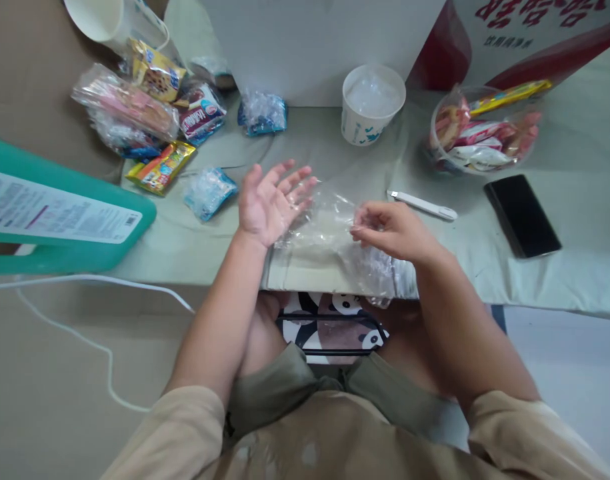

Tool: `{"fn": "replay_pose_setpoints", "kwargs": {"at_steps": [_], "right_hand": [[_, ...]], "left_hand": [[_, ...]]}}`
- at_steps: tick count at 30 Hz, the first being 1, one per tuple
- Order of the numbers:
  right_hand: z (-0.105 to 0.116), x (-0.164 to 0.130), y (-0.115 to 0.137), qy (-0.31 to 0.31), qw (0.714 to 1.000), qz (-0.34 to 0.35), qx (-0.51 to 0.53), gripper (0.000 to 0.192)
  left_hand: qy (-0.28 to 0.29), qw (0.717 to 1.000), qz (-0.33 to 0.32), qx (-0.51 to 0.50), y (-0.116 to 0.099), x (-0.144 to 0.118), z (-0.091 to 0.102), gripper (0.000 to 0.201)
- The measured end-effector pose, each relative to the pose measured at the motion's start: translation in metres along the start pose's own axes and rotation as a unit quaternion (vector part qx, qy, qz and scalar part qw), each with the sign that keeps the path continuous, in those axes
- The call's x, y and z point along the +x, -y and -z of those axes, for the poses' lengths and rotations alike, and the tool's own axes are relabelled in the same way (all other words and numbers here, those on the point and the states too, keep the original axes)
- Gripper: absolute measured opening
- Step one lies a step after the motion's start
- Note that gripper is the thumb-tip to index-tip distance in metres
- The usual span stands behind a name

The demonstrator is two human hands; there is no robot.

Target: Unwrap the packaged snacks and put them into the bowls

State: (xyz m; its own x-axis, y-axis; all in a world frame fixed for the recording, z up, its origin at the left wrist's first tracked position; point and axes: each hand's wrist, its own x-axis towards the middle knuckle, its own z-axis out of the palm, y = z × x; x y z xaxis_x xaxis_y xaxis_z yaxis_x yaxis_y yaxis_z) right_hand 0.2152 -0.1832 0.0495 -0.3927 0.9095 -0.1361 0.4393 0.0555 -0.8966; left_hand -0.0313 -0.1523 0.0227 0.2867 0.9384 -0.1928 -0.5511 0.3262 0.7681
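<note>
Nearby, left hand (269, 203) spread, right hand (389, 230) pinching clear bag (325, 233); white pen (422, 205), paper cup (372, 103) beyond

You look down at a low table (559, 280) covered in pale cloth, your knees tucked under its near edge. Your left hand (269, 203) is open, palm up, its fingers (297, 183) touching a clear plastic bag (329, 240) that lies flat in front of you. Your right hand (392, 230) pinches the bag's right side. A white pen-shaped tool (422, 205) lies just beyond it, with a black phone (522, 215) further right. Behind are a white paper cup (372, 103), a clear tub of snacks (482, 130), and loose snack packets (159, 167) at left, beside a teal box (59, 213).
</note>
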Motion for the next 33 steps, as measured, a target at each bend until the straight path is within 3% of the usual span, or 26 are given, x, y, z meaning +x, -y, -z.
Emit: {"fn": "replay_pose_setpoints", "kwargs": {"at_steps": [3,5,7,10,13,17,22,25,28,31,33], "right_hand": [[-0.014,0.002,-0.01,-0.093,0.974,-0.054,0.2,0.031],[-0.024,0.004,-0.019,-0.159,0.941,-0.074,0.288,0.035],[-0.032,0.005,-0.026,-0.2,0.913,-0.086,0.346,0.039],[-0.036,0.001,-0.033,-0.219,0.896,-0.096,0.374,0.041],[-0.032,-0.01,-0.037,-0.22,0.9,-0.104,0.361,0.039],[-0.026,-0.025,-0.043,-0.239,0.914,-0.094,0.315,0.04],[-0.025,-0.04,-0.043,-0.288,0.928,-0.013,0.237,0.064],[-0.024,-0.048,-0.037,-0.25,0.953,0.078,0.152,0.058],[-0.023,-0.052,-0.035,-0.226,0.964,0.137,0.005,0.045],[-0.023,-0.049,-0.037,-0.271,0.942,0.145,-0.133,0.025],[-0.023,-0.046,-0.036,-0.32,0.916,0.155,-0.185,0.011]], "left_hand": [[0.018,0.995,0.093,-0.03,0.006,0.002,-0.007,0.087],[0.046,0.99,0.133,-0.024,0.015,0.002,-0.015,0.09],[0.065,0.986,0.156,0.008,0.024,0.002,-0.024,0.074],[0.035,0.98,0.172,0.09,0.034,0.001,-0.035,0.042],[-0.023,0.977,0.146,0.154,0.035,-0.001,-0.04,0.022],[-0.05,0.976,0.083,0.193,0.032,-0.009,-0.036,0.027],[-0.008,0.958,-0.08,0.275,0.041,-0.022,-0.025,0.077],[0.036,0.914,-0.184,0.361,0.045,-0.028,-0.021,0.064],[0.062,0.828,-0.273,0.486,0.043,-0.03,-0.019,0.038],[0.034,0.728,-0.334,0.597,0.039,-0.028,-0.017,0.03],[-0.009,0.695,-0.352,0.627,0.037,-0.027,-0.017,0.023]]}}
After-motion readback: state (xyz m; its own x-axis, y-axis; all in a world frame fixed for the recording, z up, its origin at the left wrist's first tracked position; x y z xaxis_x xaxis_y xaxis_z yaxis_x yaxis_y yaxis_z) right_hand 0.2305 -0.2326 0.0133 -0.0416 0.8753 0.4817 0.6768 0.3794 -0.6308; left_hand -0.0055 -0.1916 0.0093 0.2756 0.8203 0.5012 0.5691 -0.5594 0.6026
